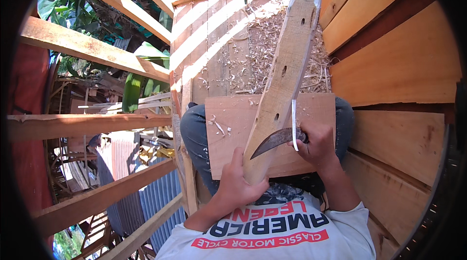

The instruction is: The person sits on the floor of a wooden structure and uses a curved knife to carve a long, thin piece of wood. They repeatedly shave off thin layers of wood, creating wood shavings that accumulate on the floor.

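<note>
The left hand [238, 184] gripped the near end of the plank [287, 70] across a lap board [228, 133]; the right hand [318, 145] clasped a knife [277, 139]. Shavings [262, 41] lay far; carving looked unfinished.

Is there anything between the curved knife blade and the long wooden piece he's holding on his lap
Nothing visible. The right hand holds the curved blade right against the long wooden piece, which the left hand grips at its near end.
</note>
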`<act>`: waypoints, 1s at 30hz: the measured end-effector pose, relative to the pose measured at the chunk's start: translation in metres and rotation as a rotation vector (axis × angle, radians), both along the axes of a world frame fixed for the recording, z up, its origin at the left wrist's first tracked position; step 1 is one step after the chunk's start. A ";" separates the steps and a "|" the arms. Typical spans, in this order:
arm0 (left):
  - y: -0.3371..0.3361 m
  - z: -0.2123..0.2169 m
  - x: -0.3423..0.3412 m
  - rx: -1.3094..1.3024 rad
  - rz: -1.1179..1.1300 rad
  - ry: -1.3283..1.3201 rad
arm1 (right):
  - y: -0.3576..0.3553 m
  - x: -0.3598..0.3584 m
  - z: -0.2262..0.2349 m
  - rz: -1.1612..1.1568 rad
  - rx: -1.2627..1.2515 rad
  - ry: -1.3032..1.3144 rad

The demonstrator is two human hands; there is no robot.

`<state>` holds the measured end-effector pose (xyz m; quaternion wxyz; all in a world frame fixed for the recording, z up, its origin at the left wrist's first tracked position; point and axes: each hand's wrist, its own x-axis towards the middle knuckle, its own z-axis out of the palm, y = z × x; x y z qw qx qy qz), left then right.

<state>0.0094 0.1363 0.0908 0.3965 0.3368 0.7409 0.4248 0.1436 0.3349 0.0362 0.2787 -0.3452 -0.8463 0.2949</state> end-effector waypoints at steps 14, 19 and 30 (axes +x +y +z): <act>0.002 -0.012 0.001 0.044 -0.020 0.155 | -0.010 0.002 -0.007 0.235 -0.030 -0.016; 0.005 -0.012 -0.003 -0.013 0.027 0.196 | 0.010 -0.003 -0.004 -0.040 -0.196 -0.067; 0.000 -0.016 -0.009 0.055 -0.009 0.310 | -0.010 -0.012 -0.001 0.197 -0.042 0.025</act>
